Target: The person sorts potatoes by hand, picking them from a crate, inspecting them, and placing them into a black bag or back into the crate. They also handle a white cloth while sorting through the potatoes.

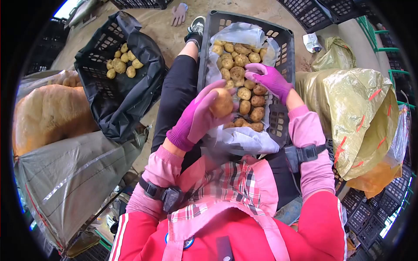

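Purple knit gloves cover both hands in the head view, above a lap in black trousers. The left hand (197, 118) is raised in front of the person's chest, its fingers wrapped round a round tan potato (222, 103) that sits against the palm, just above the near end of a dark grey plastic crate (288, 48). That crate lies along the person's legs, lined with a crumpled white plastic sheet (244, 140) and holding a pile of small yellow-brown potatoes (244, 93). The right hand (270, 79) reaches over the middle of the pile, its fingers bent down and touching the potatoes there; whether it grips one I cannot tell. To the left, on the dirt floor, stands a black plastic crate (92, 55) lined with a black plastic bag, with a few pale yellow potatoes (123, 63) in its far corner. Nearer on that side lie a bulging tan sack (48, 114) and a grey woven sack (65, 174). On the right leans a yellow-green plastic sack (361, 115). Beyond the crates a pale work glove (178, 14) lies on the ground.
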A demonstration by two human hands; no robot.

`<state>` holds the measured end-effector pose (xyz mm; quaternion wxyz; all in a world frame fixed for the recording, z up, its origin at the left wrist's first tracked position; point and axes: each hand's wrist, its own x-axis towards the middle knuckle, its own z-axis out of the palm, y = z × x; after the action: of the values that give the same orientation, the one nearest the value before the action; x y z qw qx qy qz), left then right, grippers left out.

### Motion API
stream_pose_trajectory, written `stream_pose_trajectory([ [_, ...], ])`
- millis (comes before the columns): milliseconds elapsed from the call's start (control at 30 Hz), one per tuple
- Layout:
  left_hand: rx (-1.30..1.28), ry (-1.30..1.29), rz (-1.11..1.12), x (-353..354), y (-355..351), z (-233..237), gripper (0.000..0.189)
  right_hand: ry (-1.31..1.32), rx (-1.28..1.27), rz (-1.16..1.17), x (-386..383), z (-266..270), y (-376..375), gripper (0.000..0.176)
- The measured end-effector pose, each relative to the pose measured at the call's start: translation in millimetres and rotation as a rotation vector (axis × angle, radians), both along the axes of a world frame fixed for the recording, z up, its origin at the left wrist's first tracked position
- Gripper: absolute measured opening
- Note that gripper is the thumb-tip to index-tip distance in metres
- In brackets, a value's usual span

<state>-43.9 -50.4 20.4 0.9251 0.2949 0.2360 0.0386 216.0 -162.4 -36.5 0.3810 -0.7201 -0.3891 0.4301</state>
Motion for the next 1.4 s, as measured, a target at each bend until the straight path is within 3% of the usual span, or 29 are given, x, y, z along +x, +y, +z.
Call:
stream_pose_trajectory([
  [33,-0.001,-0.016,-0.030,-1.1,2.6,2.1,0.054,-0.176,-0.068,-0.055,14.8,-28.5,0.8,0.053],
  [100,-0.083,0.021,0.034,0.3,0.8,3.6,0.051,-0.322,-0.488,0.109,20.7,-65.4,1.7,0.056],
  [233,-0.234,0.014,0.086,6.6,6.6,-1.7,0.056,-0.579,-0.625,0.265,-22.1,-161.3,-2.1,0.066],
  [300,-0.205,0.029,0.078,9.3,7.2,-0.5,0.059,-0.782,-0.717,0.262,-50.8,-179.9,6.5,0.053],
  [333,-0.177,0.048,0.070,10.0,7.4,-1.0,0.063,-0.814,-0.720,0.204,-49.6,-209.0,13.0,0.057],
  [367,-0.250,0.038,0.078,10.4,7.8,-2.7,0.063,-0.911,-0.736,0.220,-54.8,-198.8,20.6,0.038],
  [433,-0.381,-0.001,0.095,10.8,10.9,-3.3,0.064,-0.746,-0.763,0.342,-32.6,-210.3,31.6,0.039],
  [467,-0.394,-0.034,0.088,10.7,10.4,-10.8,0.065,-0.647,-0.901,0.453,-20.8,-197.9,37.3,0.053],
  [667,-0.111,-0.118,0.079,-1.9,1.2,-3.1,0.049,-0.798,-0.684,0.586,-58.4,-199.0,14.9,0.058],
  [767,-0.117,-0.080,0.095,0.0,-3.3,-12.1,0.044,-0.810,-0.677,0.593,-64.5,-177.0,4.7,0.061],
  [833,0.189,-0.159,0.201,-11.1,0.0,-14.1,0.048,-0.768,-0.668,0.558,-55.3,-146.3,-3.0,0.062],
  [900,0.240,-0.160,0.278,-23.0,2.8,5.0,0.049,-0.677,-0.636,0.453,-48.2,-106.4,-0.3,0.064],
  [967,0.040,-0.072,0.347,-62.6,20.2,66.9,0.048,-0.675,-0.477,0.291,-38.8,-76.7,2.1,0.075],
  [1067,0.458,-0.287,0.674,-146.5,42.5,152.4,0.044,-0.443,-0.124,0.155,-27.1,-29.4,3.5,0.063],
  [1133,0.700,-0.244,1.033,-203.1,50.4,212.7,0.043,-0.375,0.069,0.069,-20.1,-16.4,-3.0,0.062],
  [1167,0.820,-0.238,1.198,-231.9,59.0,234.9,0.043,-0.356,0.103,0.072,-26.8,-1.4,-9.1,0.061],
  [1200,1.234,-0.253,1.293,-265.3,83.3,241.6,0.045,-0.335,0.134,0.075,-41.7,20.4,-14.3,0.060],
  [1267,1.437,-0.271,1.561,-326.0,116.7,267.4,0.041,-0.323,0.120,0.121,-58.4,44.7,-20.4,0.061],
  [1300,0.707,-0.600,1.542,-347.7,118.9,274.2,0.044,-0.374,0.164,0.123,-63.9,45.0,-26.4,0.063],
  [1367,0.298,-0.538,1.355,-351.0,115.1,272.8,0.045,-0.387,0.208,0.089,-83.4,61.7,-34.6,0.068],
  [1400,0.328,-0.554,1.264,-318.9,110.9,256.6,0.050,-0.390,0.244,0.063,-90.5,69.3,-38.5,0.068],
])
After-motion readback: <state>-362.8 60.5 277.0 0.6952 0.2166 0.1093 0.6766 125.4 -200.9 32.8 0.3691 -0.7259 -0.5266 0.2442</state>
